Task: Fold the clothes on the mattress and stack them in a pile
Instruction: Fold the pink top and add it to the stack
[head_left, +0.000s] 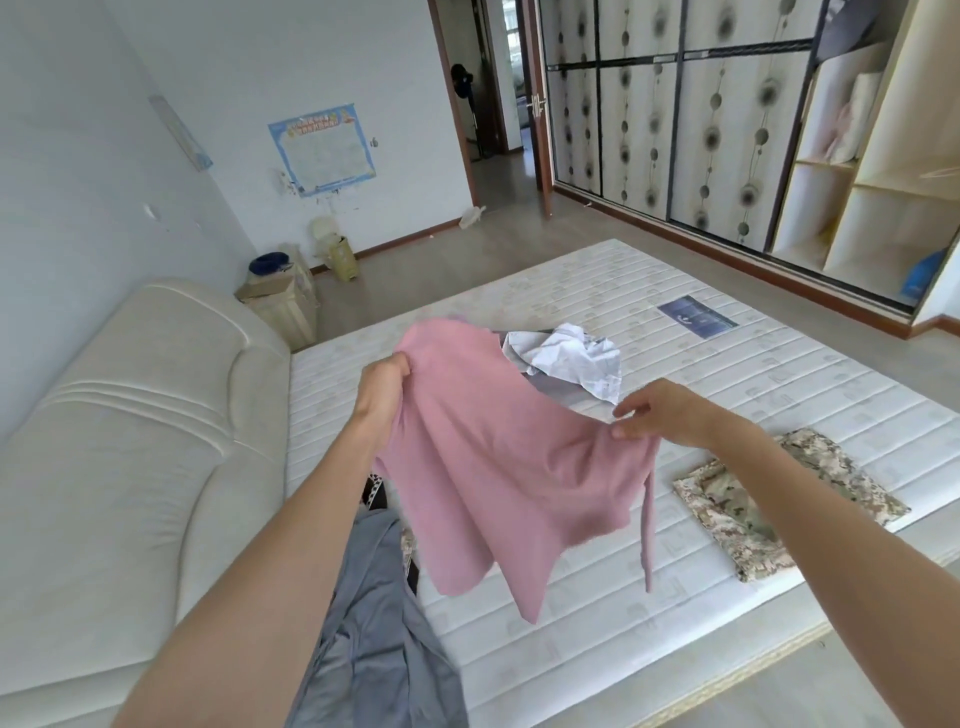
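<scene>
Soft, even daylight fills my view, bright and slightly washed out, with no hard shadows or glare. The wide lens bows straight lines toward the frame's edges. Everything looks a little soft, and my forearms at the bottom edge are stretched large.

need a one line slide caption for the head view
Both hands, left and right, hold a pink garment up over the mattress, a folded camouflage piece lying at right.
</scene>
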